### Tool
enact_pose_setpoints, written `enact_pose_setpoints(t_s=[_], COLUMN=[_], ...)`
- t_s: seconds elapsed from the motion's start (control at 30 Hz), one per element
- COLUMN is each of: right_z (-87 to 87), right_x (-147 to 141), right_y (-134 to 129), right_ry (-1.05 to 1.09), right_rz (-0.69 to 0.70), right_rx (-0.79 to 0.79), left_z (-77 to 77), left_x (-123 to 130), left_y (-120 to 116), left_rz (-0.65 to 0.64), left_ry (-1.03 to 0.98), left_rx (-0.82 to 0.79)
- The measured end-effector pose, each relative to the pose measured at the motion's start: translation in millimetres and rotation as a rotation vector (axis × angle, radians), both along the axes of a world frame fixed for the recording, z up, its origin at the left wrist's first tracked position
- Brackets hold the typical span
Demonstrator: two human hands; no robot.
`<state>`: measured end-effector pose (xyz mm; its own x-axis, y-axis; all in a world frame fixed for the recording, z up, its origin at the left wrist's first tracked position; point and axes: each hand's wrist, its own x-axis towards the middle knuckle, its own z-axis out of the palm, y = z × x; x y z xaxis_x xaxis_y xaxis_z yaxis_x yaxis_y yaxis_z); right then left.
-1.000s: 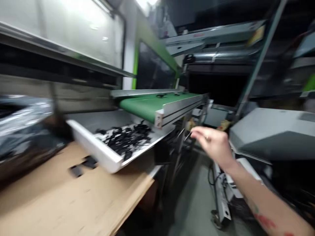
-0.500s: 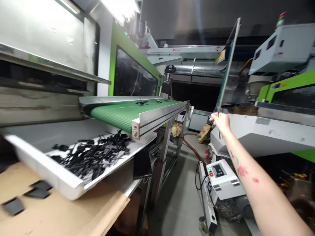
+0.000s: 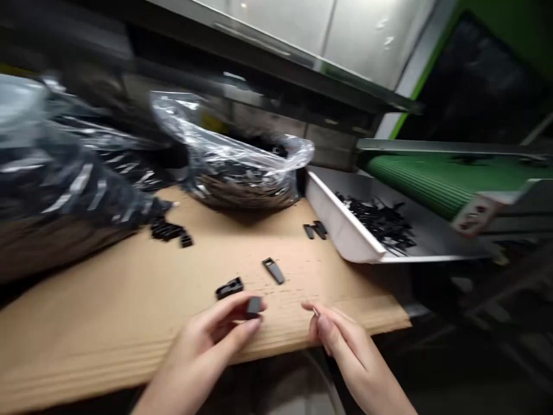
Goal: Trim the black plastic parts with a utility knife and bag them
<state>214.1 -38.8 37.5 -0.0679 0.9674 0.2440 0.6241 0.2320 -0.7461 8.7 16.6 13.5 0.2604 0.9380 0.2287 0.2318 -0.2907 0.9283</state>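
Observation:
Over the front edge of the cardboard-covered bench, my left hand pinches a small black plastic part between thumb and fingers. To its right, apart from the part, my right hand is closed around a thin tool with a shiny tip; most of it is hidden in the fingers. Just beyond my left hand lies a hollow black plastic piece. A tapered black plastic piece with an opening at one end rests farther back, between the two hands.
Clear plastic bags of dark parts stand along the back and left. Loose black pieces lie near them and beside a white tray of black parts at right. A green conveyor belt ends above that tray. The bench's front edge is close.
The view has swung left from the conveyor and aisle to the bench. My right hand, stretched out to the right before, is now over the bench edge. My left hand has come into view.

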Motion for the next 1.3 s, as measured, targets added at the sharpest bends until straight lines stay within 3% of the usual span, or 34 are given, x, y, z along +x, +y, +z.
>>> enact_pose_setpoints(t_s=[0.1, 0.2, 0.3, 0.6, 0.9, 0.97, 1.07, 1.17, 1.3], right_z=[-18.3, -32.1, -33.6, -17.5, -20.2, -23.7, -28.0, -27.2, -20.5], right_x=[-27, -39, -40, -34, -30, -26, -12, -3, -16], right_y=[22, 25, 23, 24, 24, 28, 32, 29, 21], right_ry=[0.070, 0.058, 0.014, -0.197, -0.253, -0.275, -0.322, -0.253, -0.005], right_rz=[-0.029, 0.000, 0.077, 0.160, 0.204, 0.170, -0.012, -0.040, 0.091], right_rx=[0.114, 0.277, 0.348, 0.315, 0.306, 0.327, 0.374, 0.392, 0.170], left_z=[6.6, 7.3, 6.4, 2.9, -0.1, -1.0, -1.3, -0.4, 2.1], left_x=[11, 13, 9, 7, 5, 4, 3, 2, 2], left_y=[-1, -2, -5, -6, -8, -10, -11, -10, -9], left_rz=[-0.005, 0.024, 0.050, -0.025, -0.039, -0.034, -0.048, -0.038, -0.040], left_ry=[-0.141, -0.140, -0.072, 0.005, 0.077, 0.081, 0.068, 0.084, 0.112], left_rx=[-0.165, -0.130, -0.061, 0.089, 0.145, 0.142, 0.139, 0.151, 0.131])
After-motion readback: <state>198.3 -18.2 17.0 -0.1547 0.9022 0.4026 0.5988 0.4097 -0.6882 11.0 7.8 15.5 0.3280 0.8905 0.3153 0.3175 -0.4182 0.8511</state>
